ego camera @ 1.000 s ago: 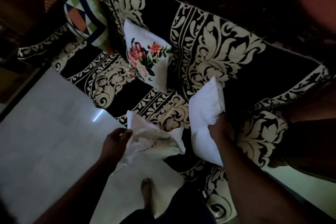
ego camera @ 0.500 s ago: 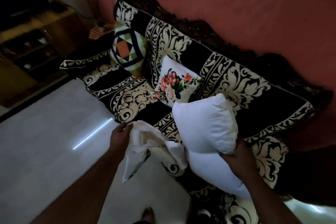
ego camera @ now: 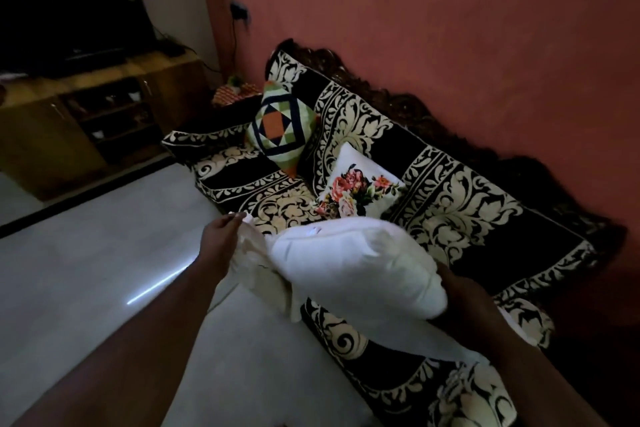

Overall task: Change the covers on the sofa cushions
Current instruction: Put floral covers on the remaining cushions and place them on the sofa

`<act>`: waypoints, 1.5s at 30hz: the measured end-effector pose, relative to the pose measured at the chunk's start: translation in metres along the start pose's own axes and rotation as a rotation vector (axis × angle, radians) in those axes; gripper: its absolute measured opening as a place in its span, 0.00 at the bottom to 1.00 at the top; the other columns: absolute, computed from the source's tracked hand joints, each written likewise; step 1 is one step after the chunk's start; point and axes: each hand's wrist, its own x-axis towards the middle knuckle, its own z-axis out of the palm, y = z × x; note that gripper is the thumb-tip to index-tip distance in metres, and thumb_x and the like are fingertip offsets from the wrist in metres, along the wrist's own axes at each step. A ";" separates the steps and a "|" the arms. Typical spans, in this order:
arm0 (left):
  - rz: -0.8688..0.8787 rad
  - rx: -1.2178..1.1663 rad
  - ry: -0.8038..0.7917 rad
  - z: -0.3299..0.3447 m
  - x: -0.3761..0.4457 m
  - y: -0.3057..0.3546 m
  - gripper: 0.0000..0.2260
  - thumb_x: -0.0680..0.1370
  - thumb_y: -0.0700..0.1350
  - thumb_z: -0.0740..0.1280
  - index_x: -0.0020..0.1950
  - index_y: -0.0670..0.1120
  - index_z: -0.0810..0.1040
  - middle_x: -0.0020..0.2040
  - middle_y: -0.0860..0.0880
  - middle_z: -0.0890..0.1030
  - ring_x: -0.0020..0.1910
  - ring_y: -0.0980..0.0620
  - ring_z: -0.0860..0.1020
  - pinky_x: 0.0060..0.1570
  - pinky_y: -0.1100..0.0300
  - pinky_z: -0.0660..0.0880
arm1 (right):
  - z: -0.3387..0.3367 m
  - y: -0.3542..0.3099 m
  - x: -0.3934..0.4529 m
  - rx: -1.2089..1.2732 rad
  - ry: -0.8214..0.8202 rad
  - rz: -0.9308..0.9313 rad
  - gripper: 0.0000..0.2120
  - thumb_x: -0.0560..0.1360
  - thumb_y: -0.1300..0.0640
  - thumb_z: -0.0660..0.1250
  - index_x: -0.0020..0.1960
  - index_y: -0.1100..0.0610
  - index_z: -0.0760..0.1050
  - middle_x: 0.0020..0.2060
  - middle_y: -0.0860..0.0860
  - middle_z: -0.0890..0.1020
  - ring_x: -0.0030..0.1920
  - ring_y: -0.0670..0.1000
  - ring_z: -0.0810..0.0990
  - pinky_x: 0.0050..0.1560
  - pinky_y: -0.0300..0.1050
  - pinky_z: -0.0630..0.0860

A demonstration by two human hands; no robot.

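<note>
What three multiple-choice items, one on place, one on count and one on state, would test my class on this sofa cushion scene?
1. Where does the floral cushion lie?
A. on the floor
B. on the sofa, against its backrest
C. on the wooden cabinet

2. How many patterned cushions rest on the sofa?
A. one
B. two
C. four

3. What is the state of the white cushion insert?
A. bare, held up by the right hand
B. lying flat on the floor
C. fully zipped inside a floral cover

Key: 1 B, it leans on the black-and-cream backrest. 2 B, the floral one and the geometric cushion. 3 A, the plain white insert is in the air, next to the loose cover that the left hand grips.
</note>
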 end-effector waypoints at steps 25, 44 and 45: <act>-0.149 0.264 -0.400 0.018 -0.081 0.054 0.12 0.81 0.49 0.68 0.62 0.48 0.81 0.54 0.43 0.85 0.51 0.41 0.84 0.53 0.41 0.81 | 0.020 -0.027 0.026 -0.280 -0.055 -0.610 0.46 0.74 0.50 0.64 0.76 0.29 0.34 0.60 0.47 0.82 0.57 0.54 0.82 0.51 0.50 0.80; 0.203 0.517 -0.203 0.040 -0.060 0.043 0.21 0.79 0.60 0.67 0.71 0.56 0.76 0.57 0.51 0.83 0.52 0.52 0.81 0.54 0.58 0.77 | -0.008 -0.032 0.041 1.076 -0.042 0.028 0.26 0.69 0.73 0.75 0.63 0.56 0.76 0.45 0.46 0.88 0.44 0.44 0.86 0.39 0.35 0.79; 0.210 0.560 -0.179 0.041 -0.056 0.042 0.27 0.76 0.67 0.66 0.71 0.55 0.76 0.62 0.52 0.81 0.57 0.51 0.80 0.59 0.54 0.77 | -0.006 -0.035 0.042 1.083 -0.045 0.019 0.27 0.69 0.73 0.75 0.64 0.55 0.76 0.46 0.46 0.88 0.45 0.45 0.86 0.39 0.35 0.80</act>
